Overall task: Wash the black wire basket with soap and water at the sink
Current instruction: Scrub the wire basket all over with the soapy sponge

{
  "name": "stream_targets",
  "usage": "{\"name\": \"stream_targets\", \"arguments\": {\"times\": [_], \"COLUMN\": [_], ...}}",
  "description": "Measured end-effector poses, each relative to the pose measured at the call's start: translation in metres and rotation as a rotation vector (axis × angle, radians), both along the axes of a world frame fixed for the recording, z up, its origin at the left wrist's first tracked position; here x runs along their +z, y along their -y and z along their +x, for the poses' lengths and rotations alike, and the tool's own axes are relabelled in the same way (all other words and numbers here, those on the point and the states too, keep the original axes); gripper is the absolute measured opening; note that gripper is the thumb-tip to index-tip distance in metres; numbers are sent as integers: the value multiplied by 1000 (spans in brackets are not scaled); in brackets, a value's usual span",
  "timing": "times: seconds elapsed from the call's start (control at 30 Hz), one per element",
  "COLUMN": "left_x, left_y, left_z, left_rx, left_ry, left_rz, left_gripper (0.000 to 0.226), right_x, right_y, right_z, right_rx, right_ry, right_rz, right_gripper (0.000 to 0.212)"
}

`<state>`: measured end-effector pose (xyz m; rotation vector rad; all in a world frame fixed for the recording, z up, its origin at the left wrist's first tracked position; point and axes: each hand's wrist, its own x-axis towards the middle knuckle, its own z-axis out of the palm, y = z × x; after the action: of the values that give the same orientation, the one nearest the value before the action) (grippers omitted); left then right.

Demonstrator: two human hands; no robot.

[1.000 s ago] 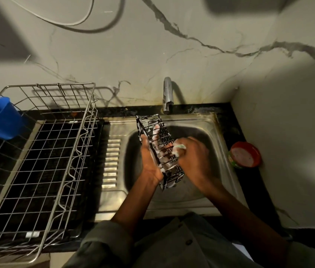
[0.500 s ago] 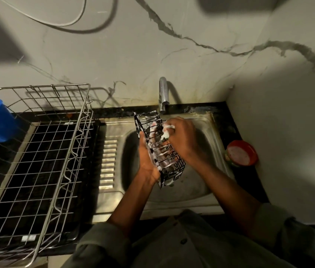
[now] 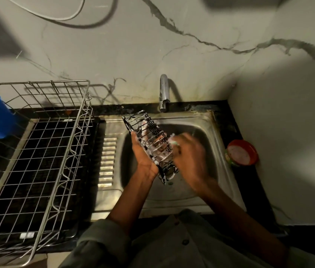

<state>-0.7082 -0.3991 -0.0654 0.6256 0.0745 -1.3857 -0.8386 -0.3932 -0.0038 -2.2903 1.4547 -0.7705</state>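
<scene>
Black wire basket, long, narrow and coated in white suds, sits tilted above the steel sink bowl, just below the chrome tap. Left hand cups it from the left side, fingers wrapped around the wires, fingertips showing through the mesh. Right hand, blurred, presses against the basket's right side, fingers curled on a pale foamy scrubber. Silver wire dish rack stands left; red round tub rests right of the sink.
</scene>
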Motion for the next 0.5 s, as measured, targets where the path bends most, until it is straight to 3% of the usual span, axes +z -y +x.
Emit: {"name": "stream_targets", "arguments": {"times": [0.07,0.23,0.37,0.5], "left_x": [1,-3,-5,6], "left_y": [-1,0,-7,-9], "left_z": [1,6,-3,-10], "left_rx": [18,20,64,51], "left_ry": [23,43,95,223], "left_rz": [50,91,121,159], "left_gripper": [66,79,69,54], "right_x": [-5,-3,2,9], "right_y": [-2,-32,-3,26], "right_z": [-8,0,24,54], "right_rx": [-67,315,278,136], "right_ry": [93,349,145,259], "right_rz": [44,123,148,138], "right_gripper": [26,26,23,17]}}
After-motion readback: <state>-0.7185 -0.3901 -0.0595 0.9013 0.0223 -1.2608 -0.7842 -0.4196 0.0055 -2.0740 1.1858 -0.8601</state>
